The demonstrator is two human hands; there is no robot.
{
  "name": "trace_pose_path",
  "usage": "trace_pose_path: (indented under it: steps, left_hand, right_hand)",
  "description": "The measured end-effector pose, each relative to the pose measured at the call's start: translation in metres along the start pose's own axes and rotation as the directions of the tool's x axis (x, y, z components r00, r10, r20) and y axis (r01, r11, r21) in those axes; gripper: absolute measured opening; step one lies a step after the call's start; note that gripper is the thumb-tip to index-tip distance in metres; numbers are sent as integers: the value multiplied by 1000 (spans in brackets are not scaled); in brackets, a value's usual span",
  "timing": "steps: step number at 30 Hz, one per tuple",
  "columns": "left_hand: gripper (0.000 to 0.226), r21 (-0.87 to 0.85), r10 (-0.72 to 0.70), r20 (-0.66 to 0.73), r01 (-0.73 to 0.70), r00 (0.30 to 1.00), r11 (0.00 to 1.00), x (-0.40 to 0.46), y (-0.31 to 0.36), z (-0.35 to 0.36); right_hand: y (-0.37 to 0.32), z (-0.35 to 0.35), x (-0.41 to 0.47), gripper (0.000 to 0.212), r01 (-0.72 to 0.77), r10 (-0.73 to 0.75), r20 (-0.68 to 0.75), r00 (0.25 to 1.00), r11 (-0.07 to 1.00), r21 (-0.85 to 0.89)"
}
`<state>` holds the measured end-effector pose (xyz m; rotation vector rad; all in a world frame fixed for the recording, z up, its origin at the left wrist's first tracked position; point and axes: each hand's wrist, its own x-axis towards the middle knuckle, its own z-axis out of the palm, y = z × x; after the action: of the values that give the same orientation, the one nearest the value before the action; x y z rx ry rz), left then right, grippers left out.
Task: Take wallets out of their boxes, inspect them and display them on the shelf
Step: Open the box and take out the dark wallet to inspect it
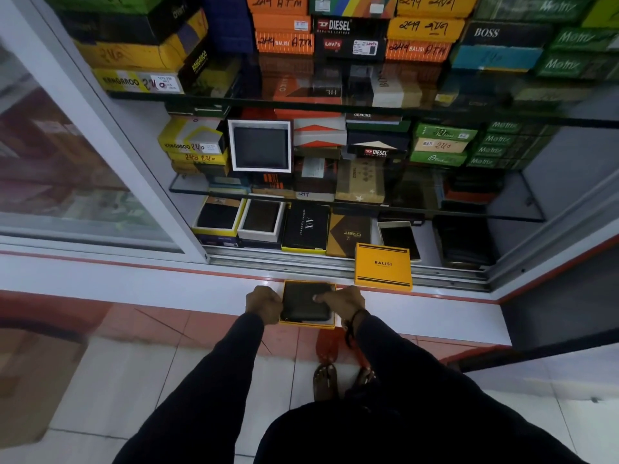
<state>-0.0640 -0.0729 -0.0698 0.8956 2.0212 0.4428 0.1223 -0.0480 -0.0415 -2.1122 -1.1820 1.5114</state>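
head view, dark wallet in open yellow box, left hand gripping box; right hand pinching wallet

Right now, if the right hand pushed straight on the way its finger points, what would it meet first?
The right hand points leftward across the dark wallet in the open yellow box; it would likely meet the left hand at the box's far side.

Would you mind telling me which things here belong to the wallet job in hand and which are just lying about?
In the job:
- open yellow box
- dark wallet inside it
- left hand and right hand on them
- Balisi lid propped on the cabinet sill

Lying about:
- phone on the bottom shelf
- stacked Diesel box
- green Matrix boxes
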Motion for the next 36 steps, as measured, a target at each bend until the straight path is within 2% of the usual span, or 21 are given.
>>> trace_pose_path:
  steps: [3, 5, 8, 10, 11, 14, 17, 25, 30, 33, 36]
  left_hand:
    - [23, -36, -16, 19, 16, 1000, 999, 3, -4, 1]
    - [22, -22, -8, 49, 9, 999, 1000, 1, -4, -3]
    - [19, -137, 5, 64, 4, 998, 991, -6, 9, -17]
    - [28, -259, 84, 89, -58, 993, 964, -15, 23, -31]
    - [40, -328, 165, 143, -111, 976, 938, -21, 31, -39]
    - [76, -447, 409, 280, -259, 868, 856, -38, 53, -57]
    - [69, -457, 525, 276, -370, 805, 809, -44, 77, -55]
    - [60, -343, 556, 157, -483, 816, 806, -55, 124, -41]
    - [52, -353, 559, 185, -476, 808, 805, -50, 128, -42]
    - [46, -435, 531, 78, -450, 844, 780, -53, 131, -36]
    - [48, -392, 482, -50, -461, 875, 796, -55, 133, -25]
  right_hand:
    - [-8, 6, 0, 39, 8, -14, 75, 997, 997, 80]
    - [-13, 10, -3, 34, 12, -28, 115, 993, 991, 134]
    - [-24, -6, -6, 27, 22, -48, 88, 995, 961, 274]
    - [-32, -29, -1, 15, 4, -42, 95, 995, 929, 371]
    - [-36, -44, 1, 15, -13, -40, 117, 992, 906, 424]
    - [-45, -77, 3, 36, -44, -95, 224, 970, 836, 547]
    - [-47, -96, -1, 39, -54, -157, 290, 944, 793, 606]
    - [-49, -114, -7, 38, -51, -194, 282, 940, 735, 676]
    - [-49, -119, -13, 36, -80, -215, 319, 923, 703, 706]
    - [-46, -118, -24, 42, -142, -202, 334, 921, 623, 770]
    - [-43, -106, -33, 53, -200, -216, 400, 891, 604, 771]
